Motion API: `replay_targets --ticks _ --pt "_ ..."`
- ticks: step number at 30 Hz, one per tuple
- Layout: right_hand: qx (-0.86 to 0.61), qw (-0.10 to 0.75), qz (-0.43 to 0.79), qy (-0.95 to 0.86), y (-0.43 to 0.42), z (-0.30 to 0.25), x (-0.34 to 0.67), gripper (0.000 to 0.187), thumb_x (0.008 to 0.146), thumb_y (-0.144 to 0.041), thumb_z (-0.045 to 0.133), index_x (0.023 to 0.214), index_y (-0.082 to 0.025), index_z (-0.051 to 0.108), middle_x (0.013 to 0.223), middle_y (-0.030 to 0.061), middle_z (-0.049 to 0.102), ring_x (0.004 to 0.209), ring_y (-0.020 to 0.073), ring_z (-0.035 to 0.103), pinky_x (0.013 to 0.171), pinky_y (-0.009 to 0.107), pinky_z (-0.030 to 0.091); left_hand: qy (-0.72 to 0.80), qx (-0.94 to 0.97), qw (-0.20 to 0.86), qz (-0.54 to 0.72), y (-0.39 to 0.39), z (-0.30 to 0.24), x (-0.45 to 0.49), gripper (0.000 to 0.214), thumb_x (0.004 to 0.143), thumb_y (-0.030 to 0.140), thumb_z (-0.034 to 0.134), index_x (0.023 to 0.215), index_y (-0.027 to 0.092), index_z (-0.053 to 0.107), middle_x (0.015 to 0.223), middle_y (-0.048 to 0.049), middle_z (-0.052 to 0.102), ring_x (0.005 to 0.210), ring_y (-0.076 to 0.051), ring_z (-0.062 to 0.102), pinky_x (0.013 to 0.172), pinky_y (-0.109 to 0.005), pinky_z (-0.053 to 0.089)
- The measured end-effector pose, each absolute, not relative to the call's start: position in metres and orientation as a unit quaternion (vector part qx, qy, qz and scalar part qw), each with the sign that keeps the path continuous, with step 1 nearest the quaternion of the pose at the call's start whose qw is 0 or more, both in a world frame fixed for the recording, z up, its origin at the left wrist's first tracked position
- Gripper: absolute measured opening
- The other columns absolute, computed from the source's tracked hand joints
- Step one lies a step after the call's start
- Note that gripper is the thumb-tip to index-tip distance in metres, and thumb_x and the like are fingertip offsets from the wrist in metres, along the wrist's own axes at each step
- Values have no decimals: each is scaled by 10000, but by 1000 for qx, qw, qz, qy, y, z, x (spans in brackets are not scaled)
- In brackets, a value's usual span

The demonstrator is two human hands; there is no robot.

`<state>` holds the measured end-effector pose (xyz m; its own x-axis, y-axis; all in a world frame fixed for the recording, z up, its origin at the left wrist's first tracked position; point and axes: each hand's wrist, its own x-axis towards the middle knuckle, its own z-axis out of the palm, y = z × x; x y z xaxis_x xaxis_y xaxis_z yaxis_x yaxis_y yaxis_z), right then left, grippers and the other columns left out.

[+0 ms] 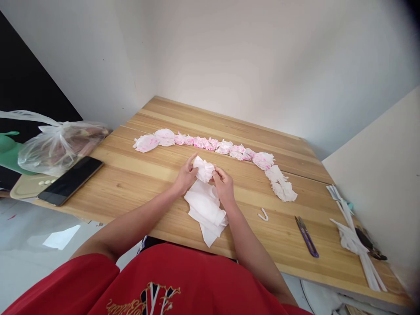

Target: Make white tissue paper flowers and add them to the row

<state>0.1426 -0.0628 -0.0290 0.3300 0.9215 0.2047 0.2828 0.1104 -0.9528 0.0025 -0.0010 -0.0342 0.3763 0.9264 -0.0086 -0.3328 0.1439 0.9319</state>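
Observation:
Between my two hands is a gathered piece of white tissue paper (204,169), ruffled and pleated toward its middle. My left hand (187,176) pinches its left edge, and my right hand (223,181) grips the right side with thumb and fingers. Under and just in front of it, a loose stack of white tissue sheets (206,210) lies on the wooden table (131,183). Beyond my hands, a curved row of scrunched tissue pieces (205,143) stretches across the table, some blotched pink and the right-end ones plain white.
To the right are a short bent white strip (263,214), purple-handled thread snips (306,236) and a bundle of white strips (354,240). On the left sit a black phone (70,180), a tied clear plastic bag (62,144) and a green item (11,153). A wall (229,57) stands behind the table.

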Motion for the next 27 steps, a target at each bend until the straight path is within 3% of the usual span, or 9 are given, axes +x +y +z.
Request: replay_targets --ticks 5,8,11,14,19,23,27 --pt "-599 540 249 -536 -66 -24 137 398 835 -435 589 1148 -198 655 1038 78 685 813 175 629 682 285 511 349 570 589 454 -5 -37 2 725 780 197 550 1467 181 322 698 27 541 564 -102 416 617 -239 384" --pt "-605 528 184 -567 -66 -24 137 307 841 -408 587 1050 -205 683 940 59 672 793 169 608 686 284 495 343 611 553 450 -10 -33 1 697 767 213 592 1435 188 395 786 -7 581 643 -129 463 725 -278 415" --pt "-611 540 178 -551 -66 -25 139 271 881 -412 517 839 -200 681 792 28 640 707 152 571 649 269 469 312 603 587 442 -13 -28 0 740 770 277 644 1451 194 368 831 -28 598 699 -159 508 766 -305 432" --pt "-611 557 220 -518 -65 -24 140 307 884 -446 499 763 -197 632 689 -2 570 630 137 522 576 247 435 292 553 653 427 -13 -25 0 758 802 361 639 1468 199 317 863 -36 611 727 -163 544 730 -294 450" --pt "-612 564 212 -512 -68 -17 137 322 880 -431 505 660 -199 540 630 -25 479 592 119 459 556 235 387 285 459 720 435 -10 -26 0 595 821 417 626 1350 197 465 1040 -61 624 831 -144 573 720 -244 461" --pt "-616 561 218 -508 -69 -12 135 313 875 -437 497 674 -202 547 611 -31 474 573 121 447 540 233 378 307 471 705 433 -9 -27 2 583 775 377 669 1296 178 502 1093 -78 631 869 -161 584 734 -254 457" --pt "-615 563 209 -511 -68 -13 136 299 878 -422 497 696 -196 571 637 -23 508 596 124 461 558 235 376 318 502 667 450 -8 -29 3 521 702 299 698 1186 158 567 1170 -94 620 1019 -211 577 861 -299 445"
